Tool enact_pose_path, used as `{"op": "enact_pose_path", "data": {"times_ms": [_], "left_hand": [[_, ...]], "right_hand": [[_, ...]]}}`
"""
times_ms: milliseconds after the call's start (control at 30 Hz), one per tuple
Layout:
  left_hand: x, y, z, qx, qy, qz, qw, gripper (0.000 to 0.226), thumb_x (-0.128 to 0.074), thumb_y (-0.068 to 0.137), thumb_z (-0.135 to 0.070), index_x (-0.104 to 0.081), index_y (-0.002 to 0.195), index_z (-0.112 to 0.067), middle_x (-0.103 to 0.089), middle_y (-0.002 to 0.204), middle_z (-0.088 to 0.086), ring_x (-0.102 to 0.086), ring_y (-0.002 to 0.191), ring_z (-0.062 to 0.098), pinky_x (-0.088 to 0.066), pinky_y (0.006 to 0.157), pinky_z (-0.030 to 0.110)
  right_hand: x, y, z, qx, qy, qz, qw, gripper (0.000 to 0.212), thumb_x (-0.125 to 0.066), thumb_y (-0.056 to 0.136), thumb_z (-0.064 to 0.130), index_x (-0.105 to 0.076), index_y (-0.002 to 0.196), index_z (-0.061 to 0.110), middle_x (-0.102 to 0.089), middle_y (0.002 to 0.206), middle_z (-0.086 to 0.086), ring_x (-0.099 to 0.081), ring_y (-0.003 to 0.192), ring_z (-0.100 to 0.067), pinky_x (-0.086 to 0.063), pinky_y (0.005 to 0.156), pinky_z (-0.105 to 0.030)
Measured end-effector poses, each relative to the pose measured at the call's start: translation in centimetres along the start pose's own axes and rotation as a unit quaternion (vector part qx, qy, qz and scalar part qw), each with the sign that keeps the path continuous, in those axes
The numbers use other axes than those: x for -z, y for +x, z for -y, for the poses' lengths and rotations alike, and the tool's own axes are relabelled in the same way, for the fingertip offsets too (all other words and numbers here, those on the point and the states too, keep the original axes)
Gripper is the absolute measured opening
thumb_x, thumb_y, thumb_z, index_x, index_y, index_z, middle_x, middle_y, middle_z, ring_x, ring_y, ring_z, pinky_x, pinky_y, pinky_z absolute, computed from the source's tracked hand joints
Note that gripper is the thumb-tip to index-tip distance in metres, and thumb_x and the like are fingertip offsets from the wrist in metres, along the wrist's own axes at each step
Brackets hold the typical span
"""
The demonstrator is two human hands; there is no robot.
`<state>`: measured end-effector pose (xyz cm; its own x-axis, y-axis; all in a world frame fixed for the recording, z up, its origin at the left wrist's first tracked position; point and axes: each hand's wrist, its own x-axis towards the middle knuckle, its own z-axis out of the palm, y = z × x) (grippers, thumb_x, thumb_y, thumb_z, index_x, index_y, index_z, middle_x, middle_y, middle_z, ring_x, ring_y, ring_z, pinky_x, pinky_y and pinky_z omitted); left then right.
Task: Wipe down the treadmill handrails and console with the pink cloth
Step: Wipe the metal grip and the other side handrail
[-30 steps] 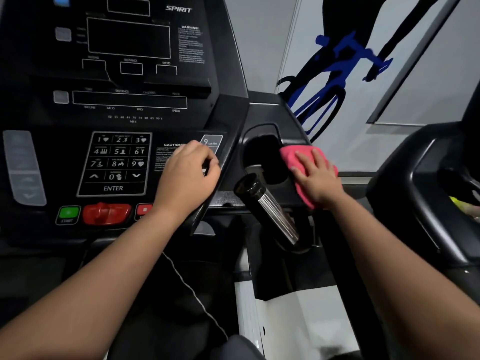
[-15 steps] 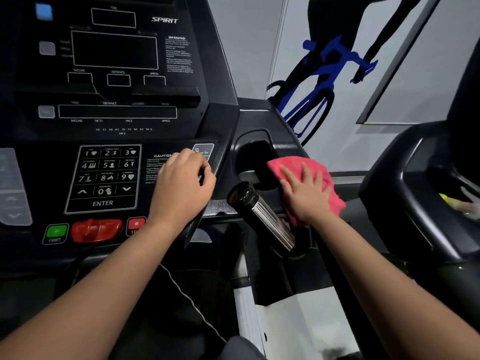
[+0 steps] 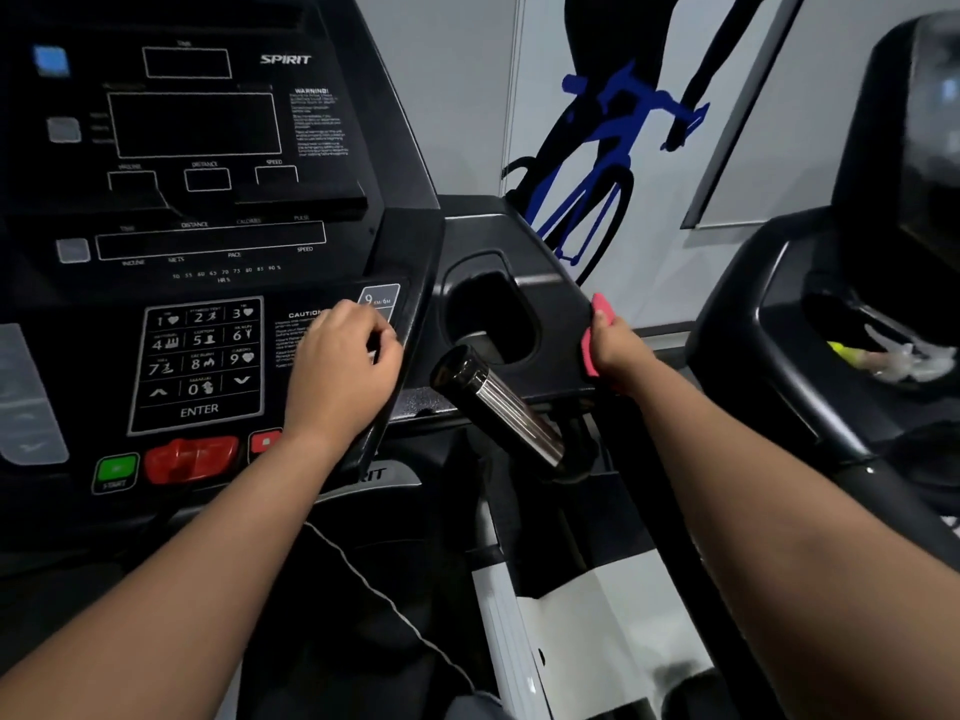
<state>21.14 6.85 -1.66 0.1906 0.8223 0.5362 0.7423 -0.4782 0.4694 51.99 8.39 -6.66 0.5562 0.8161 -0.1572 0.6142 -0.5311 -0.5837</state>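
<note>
The shiny grip bar point(image 3: 501, 410) pokes toward the near side between the left hand point(image 3: 337, 368) and the right hand point(image 3: 621, 348) holding the pink cloth point(image 3: 588, 356), with the open cup holder point(image 3: 491, 309) just behind it, and the next treadmill point(image 3: 769, 324) blocks the right side.

Your pink cloth point(image 3: 588, 356) sits bunched against the right edge of the black treadmill console point(image 3: 332, 148). Your right hand point(image 3: 618, 345) grips it, so only thin pink strips show. The console faces you, with dark displays above a numbered keypad. A chrome-sleeved handrail grip point(image 3: 501, 407) juts toward you just left of the cloth.
</note>
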Motion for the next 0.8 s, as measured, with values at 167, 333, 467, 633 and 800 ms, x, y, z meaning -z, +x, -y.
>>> {"op": "enact_pose_path", "data": {"times_ms": [167,333,467,633,800], "left_hand": [[0.2,-0.4,-0.6,-0.029,-0.016,0.013,0.999,0.011,-0.053,0.092,-0.015,-0.061,0.084,-0.012,-0.054,0.085,-0.008,-0.048,0.085,0.013,-0.035,0.079,0.028],[0.3,0.9,-3.8,0.023,-0.172,0.044,0.984,0.016,-0.054,0.093,-0.022,-0.061,0.079,-0.021,-0.061,0.079,-0.013,-0.058,0.081,0.011,-0.044,0.075,0.029],[-0.4,2.8,-8.9,0.135,-0.322,0.244,0.905,0.023,-0.056,0.093,-0.036,-0.063,0.08,-0.019,-0.066,0.077,-0.003,-0.06,0.071,0.017,-0.049,0.076,0.034],[-1.2,2.5,-10.1,0.055,0.024,0.312,0.948,0.025,-0.057,0.089,-0.043,-0.066,0.084,-0.021,-0.07,0.091,-0.007,-0.063,0.09,0.016,-0.041,0.071,0.024],[-1.7,2.2,-10.1,0.111,0.001,0.254,0.961,0.023,-0.057,0.086,-0.031,-0.068,0.085,-0.01,-0.072,0.089,0.005,-0.064,0.078,0.022,-0.045,0.063,0.027]], "right_hand": [[-1.2,-4.4,0.9,0.047,-0.173,-0.016,0.984,0.053,-0.017,0.097,0.054,-0.01,0.148,0.042,-0.011,0.157,-0.014,-0.02,0.138,-0.043,-0.017,0.111,-0.056],[-1.0,-6.2,0.2,0.147,-0.221,0.012,0.964,0.05,-0.013,0.098,0.056,-0.007,0.147,0.048,0.004,0.16,0.0,0.003,0.145,-0.036,-0.001,0.114,-0.056],[-1.0,-5.6,0.2,0.128,-0.214,0.017,0.968,0.055,-0.017,0.097,0.058,-0.002,0.148,0.045,0.008,0.159,-0.002,0.003,0.144,-0.036,-0.001,0.115,-0.054],[-0.1,-2.8,-0.3,0.073,-0.121,0.028,0.99,0.065,-0.029,0.094,0.061,-0.001,0.149,0.042,-0.002,0.158,-0.013,-0.015,0.141,-0.041,-0.014,0.115,-0.049],[0.3,-0.2,-1.8,0.026,0.147,0.063,0.987,0.071,-0.043,0.093,0.055,-0.014,0.151,0.028,-0.026,0.154,-0.005,-0.03,0.139,-0.024,-0.023,0.112,-0.031]]}}
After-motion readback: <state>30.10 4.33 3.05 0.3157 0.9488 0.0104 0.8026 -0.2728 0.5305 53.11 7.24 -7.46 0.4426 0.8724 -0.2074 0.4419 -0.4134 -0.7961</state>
